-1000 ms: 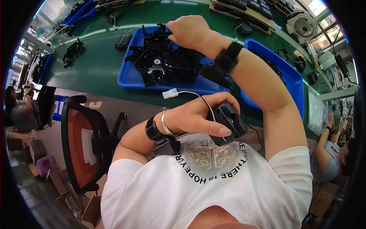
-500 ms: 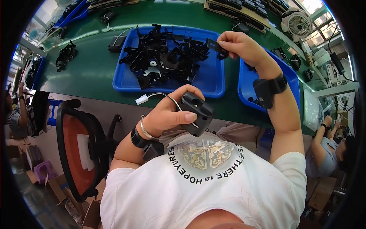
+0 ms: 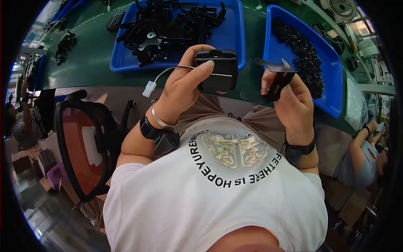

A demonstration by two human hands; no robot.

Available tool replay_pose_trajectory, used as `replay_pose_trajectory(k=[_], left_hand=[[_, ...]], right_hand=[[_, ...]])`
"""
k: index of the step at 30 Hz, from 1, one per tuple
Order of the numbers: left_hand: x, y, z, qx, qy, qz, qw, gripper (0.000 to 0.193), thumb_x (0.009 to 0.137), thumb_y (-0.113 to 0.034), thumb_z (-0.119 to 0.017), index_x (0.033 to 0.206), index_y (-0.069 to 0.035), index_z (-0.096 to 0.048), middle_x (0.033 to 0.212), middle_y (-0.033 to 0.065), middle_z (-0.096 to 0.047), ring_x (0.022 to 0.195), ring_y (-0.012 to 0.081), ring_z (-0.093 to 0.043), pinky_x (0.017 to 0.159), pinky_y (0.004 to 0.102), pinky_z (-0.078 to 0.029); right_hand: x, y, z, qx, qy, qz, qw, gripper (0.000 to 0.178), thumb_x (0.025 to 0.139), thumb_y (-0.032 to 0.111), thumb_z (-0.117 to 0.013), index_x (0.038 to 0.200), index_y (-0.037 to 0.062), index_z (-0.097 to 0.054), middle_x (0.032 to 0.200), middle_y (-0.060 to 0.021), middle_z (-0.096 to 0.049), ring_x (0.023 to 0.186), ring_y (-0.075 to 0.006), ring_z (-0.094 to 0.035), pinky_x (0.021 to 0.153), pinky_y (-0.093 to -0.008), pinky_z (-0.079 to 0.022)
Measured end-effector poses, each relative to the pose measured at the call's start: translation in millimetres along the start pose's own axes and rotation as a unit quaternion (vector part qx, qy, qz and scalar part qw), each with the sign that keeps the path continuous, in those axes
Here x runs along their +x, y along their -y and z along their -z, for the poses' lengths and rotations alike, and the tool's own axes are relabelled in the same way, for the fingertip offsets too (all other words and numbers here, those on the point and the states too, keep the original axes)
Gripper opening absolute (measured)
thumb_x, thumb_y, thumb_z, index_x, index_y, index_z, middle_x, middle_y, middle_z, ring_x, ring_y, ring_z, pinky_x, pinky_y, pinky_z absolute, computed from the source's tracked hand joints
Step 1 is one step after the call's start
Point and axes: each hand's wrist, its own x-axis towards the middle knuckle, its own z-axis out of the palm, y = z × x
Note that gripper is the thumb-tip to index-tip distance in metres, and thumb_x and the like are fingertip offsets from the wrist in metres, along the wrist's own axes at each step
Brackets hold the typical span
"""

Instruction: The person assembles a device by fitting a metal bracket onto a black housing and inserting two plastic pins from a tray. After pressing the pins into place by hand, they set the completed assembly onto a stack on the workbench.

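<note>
My left hand point(image 3: 187, 80) grips a black plastic housing point(image 3: 218, 67), its thumb pressed across the near face. A thin cable runs out from the housing over that hand and ends in a white plug point(image 3: 149, 88). To the right, my right hand point(image 3: 294, 101) pinches a thin black metal bracket point(image 3: 279, 82) with bent, pointed ends. Both things are held up in front of my chest, apart from each other. Beyond the housing lies a blue tray point(image 3: 228, 38) heaped with more black brackets point(image 3: 172, 25).
A second blue tray point(image 3: 336, 84) at the right holds many small black parts point(image 3: 300, 54). One loose bracket point(image 3: 65, 47) lies on the green table point(image 3: 90, 54) at the left. An office chair point(image 3: 79, 143) stands at my left, and another person point(image 3: 363, 155) sits at the right.
My right hand has drawn the bracket back from the tray toward my body. The left hand has turned the housing more upright. The view has shifted, uncovering more of the right tray.
</note>
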Motion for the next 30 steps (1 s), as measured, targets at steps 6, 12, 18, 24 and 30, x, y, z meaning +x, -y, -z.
replay_pose_trajectory(k=[6, 12, 18, 24, 30], left_hand=[[3.6, 12.4, -1.0, 0.213, 0.04, -0.129, 0.968, 0.039, 0.091, -0.023, -0.052, 0.122, -0.002, -0.039, 0.1, 0.01, -0.056, 0.085, 0.0143, -0.059, 0.073, 0.0253, -0.05], [2.6, 8.1, -10.9, 0.17, 0.025, -0.068, 0.983, 0.041, 0.091, -0.026, -0.054, 0.121, -0.002, -0.041, 0.097, 0.0091, -0.058, 0.086, 0.0138, -0.06, 0.071, 0.0259, -0.052], [8.8, -1.0, -11.6, 0.053, 0.01, 0.034, 0.998, 0.039, 0.09, -0.03, -0.054, 0.117, -0.003, -0.043, 0.095, 0.0093, -0.06, 0.083, 0.0174, -0.064, 0.061, 0.0318, -0.057], [8.7, 1.7, -5.3, 0.031, -0.002, 0.052, 0.998, 0.038, 0.09, -0.032, -0.054, 0.113, -0.003, -0.044, 0.095, 0.0102, -0.06, 0.08, 0.0166, -0.065, 0.056, 0.0326, -0.058], [6.4, 4.8, -5.6, 0.109, -0.001, 0.024, 0.994, 0.041, 0.089, -0.03, -0.056, 0.114, -0.002, -0.042, 0.094, 0.0099, -0.06, 0.076, 0.0146, -0.064, 0.059, 0.0274, -0.056]], right_hand=[[-9.8, -2.6, 12.7, -0.034, -0.011, -0.046, 0.998, 0.036, 0.087, 0.021, -0.062, 0.114, -0.001, -0.054, 0.1, -0.0072, -0.058, 0.087, -0.0105, -0.054, 0.077, -0.0222, -0.043], [-9.7, -8.0, 11.8, -0.03, -0.009, -0.08, 0.996, 0.029, 0.087, 0.018, -0.061, 0.109, 0.0001, -0.057, 0.093, -0.0059, -0.062, 0.086, -0.0097, -0.058, 0.069, -0.0213, -0.048], [-2.7, -14.5, 20.4, 0.036, -0.009, -0.133, 0.99, 0.034, 0.085, 0.025, -0.063, 0.104, -0.0014, -0.056, 0.086, -0.01, -0.062, 0.069, -0.0125, -0.061, 0.056, -0.0246, -0.052], [0.8, -18.9, 13.3, 0.056, -0.021, -0.151, 0.987, 0.035, 0.084, 0.027, -0.064, 0.103, -0.001, -0.054, 0.081, -0.0115, -0.062, 0.059, -0.0145, -0.061, 0.054, -0.0259, -0.053], [4.1, -28.9, 10.2, 0.047, -0.014, -0.186, 0.981, 0.032, 0.084, 0.026, -0.064, 0.102, 0.0005, -0.054, 0.082, -0.0097, -0.063, 0.061, -0.0143, -0.062, 0.055, -0.0255, -0.053]])
